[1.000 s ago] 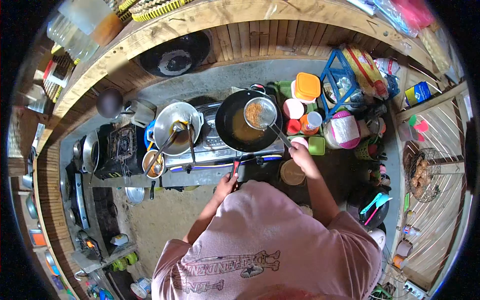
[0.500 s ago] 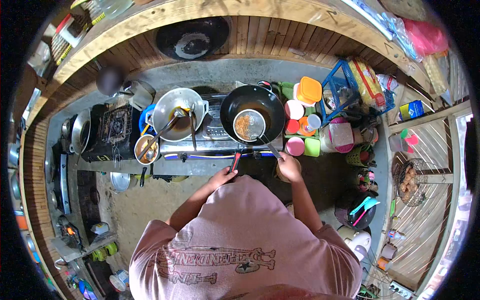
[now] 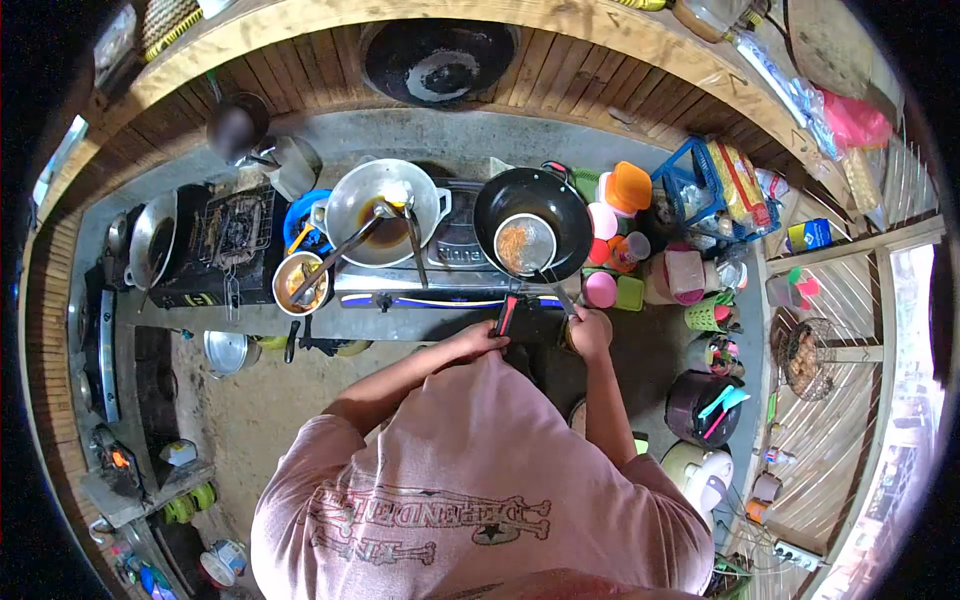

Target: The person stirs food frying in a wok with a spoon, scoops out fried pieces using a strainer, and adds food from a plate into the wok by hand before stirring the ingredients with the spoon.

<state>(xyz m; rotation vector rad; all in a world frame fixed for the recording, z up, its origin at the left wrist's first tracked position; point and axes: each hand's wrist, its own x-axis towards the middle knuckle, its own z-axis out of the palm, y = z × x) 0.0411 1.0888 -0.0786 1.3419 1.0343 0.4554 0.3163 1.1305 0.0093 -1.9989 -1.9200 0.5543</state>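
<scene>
My left hand (image 3: 485,338) is closed around the red and black handle (image 3: 508,314) of a black frying pan (image 3: 572,205) on the stove. My right hand (image 3: 590,332) grips the handle of a round mesh strainer (image 3: 540,232). The strainer is over the pan, with golden-brown fried bits (image 3: 515,247) in it; whether it touches the pan I cannot tell. Some dark liquid shows in the pan behind it. To the left on the stove stands a silver two-handled wok (image 3: 350,190) with brown liquid and utensils in it.
A white bowl (image 3: 284,288) with food and a utensil sits left of the stove (image 3: 435,290). Stacked colourful containers (image 3: 628,187) and a blue rack (image 3: 690,190) crowd the right. A charcoal-style grill (image 3: 232,230) is at far left, and a dark pot (image 3: 690,420) stands lower right.
My view has shifted, so the stove and pans appear farther right. Both hands keep their grips, and the strainer remains over the frying pan.
</scene>
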